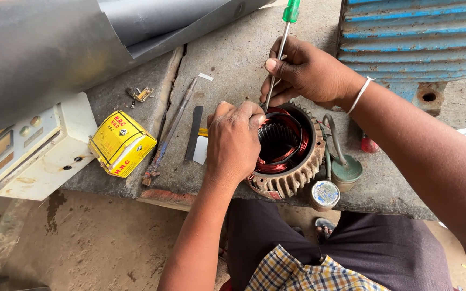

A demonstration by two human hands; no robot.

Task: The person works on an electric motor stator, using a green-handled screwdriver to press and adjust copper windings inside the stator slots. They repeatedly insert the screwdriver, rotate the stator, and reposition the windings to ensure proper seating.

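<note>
I see a motor stator [292, 167] sitting on the front edge of a concrete bench [233, 59], just above my lap. Its ribbed metal shell looks heavy and stiff, so I judge it will stay put under a firm press. The copper windings [289, 153] inside look far more delicate: thin wire, easily scratched or kinked, best touched only lightly. I would take hold of the shell by its outer ribs, never by the coils.

My left hand [234, 141] is curled down over the near-left rim of the stator, fingers bent into the bore; whether they pinch any wire I cannot tell. My right hand [311, 73] is closed around the thin steel shaft of a green-handled screwdriver [280, 51], gripped low like a pen, with the tip reaching down at the top edge of the windings, right beside my left fingertips.

A yellow box [121, 143] and a long file [171, 129] lie to the left, well apart. A small tin [324, 195] stands just beside the stator's right side.
</note>
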